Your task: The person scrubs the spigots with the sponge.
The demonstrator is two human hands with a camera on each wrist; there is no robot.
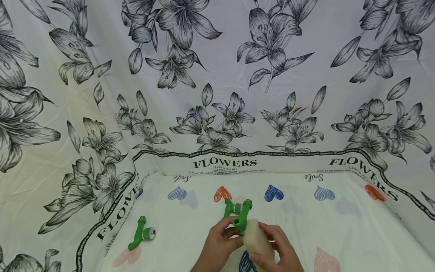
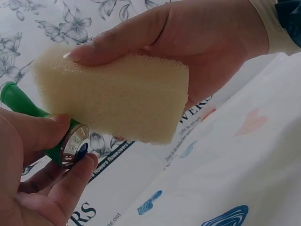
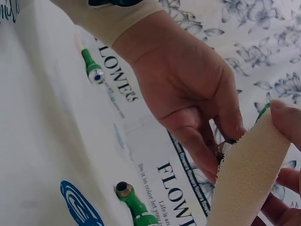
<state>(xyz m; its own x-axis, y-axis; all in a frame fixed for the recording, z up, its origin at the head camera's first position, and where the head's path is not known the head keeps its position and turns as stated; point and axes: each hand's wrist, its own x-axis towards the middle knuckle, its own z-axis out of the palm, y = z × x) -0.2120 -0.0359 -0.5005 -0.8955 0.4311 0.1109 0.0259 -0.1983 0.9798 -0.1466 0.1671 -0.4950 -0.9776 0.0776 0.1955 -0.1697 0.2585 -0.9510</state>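
My left hand (image 1: 217,241) pinches a green plastic tap (image 1: 242,218) by its round silver-faced knob, with thumb and fingers on either side. The tap's green body (image 2: 21,100) shows at the far left of the left wrist view. A cream, porous sponge block (image 1: 257,240) is gripped in my right hand (image 1: 283,251), thumb on one face and fingers on the other. The sponge (image 2: 113,101) is held right up against the tap and overlaps part of it. In the right wrist view the sponge hides most of the held tap.
A second green tap (image 1: 229,207) lies just behind the hands. Off to the left lies another green tap (image 1: 137,236) with a silver-faced knob. The white cloth (image 1: 190,226) has printed hearts, and a flower-patterned curtain (image 1: 217,113) rises behind and at the sides.
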